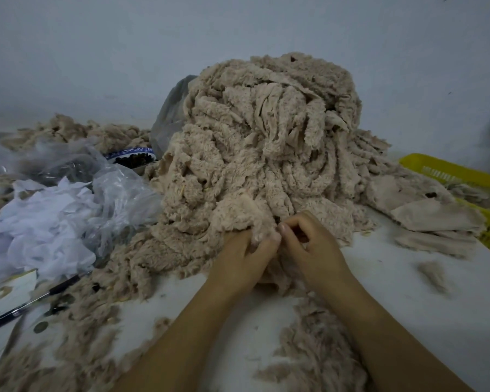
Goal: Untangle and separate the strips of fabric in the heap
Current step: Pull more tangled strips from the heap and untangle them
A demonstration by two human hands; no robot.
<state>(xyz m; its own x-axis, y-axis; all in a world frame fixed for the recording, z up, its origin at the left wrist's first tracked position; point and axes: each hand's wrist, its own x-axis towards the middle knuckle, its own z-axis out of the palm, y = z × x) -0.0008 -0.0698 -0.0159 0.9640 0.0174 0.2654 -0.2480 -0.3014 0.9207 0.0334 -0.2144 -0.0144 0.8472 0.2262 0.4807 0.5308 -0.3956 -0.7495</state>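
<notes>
A tall heap of fluffy beige fabric strips (266, 142) fills the middle of the white table (408, 292). At the heap's near foot my left hand (244, 256) and my right hand (311, 247) meet, knuckles almost touching. Both have their fingers curled into the same tuft of beige strip (262, 236), pinching it between them. The fingertips are partly buried in the pile. Looser strips (320, 352) trail toward me between and beside my forearms.
Crumpled clear plastic bags with white cloth scraps (51, 219) lie at the left. A black pen (29, 304) and some coins (40, 326) sit near the left front. A bowl with a blue rim (132, 157) stands behind the bags. A yellow basket (464, 176) is at the right edge.
</notes>
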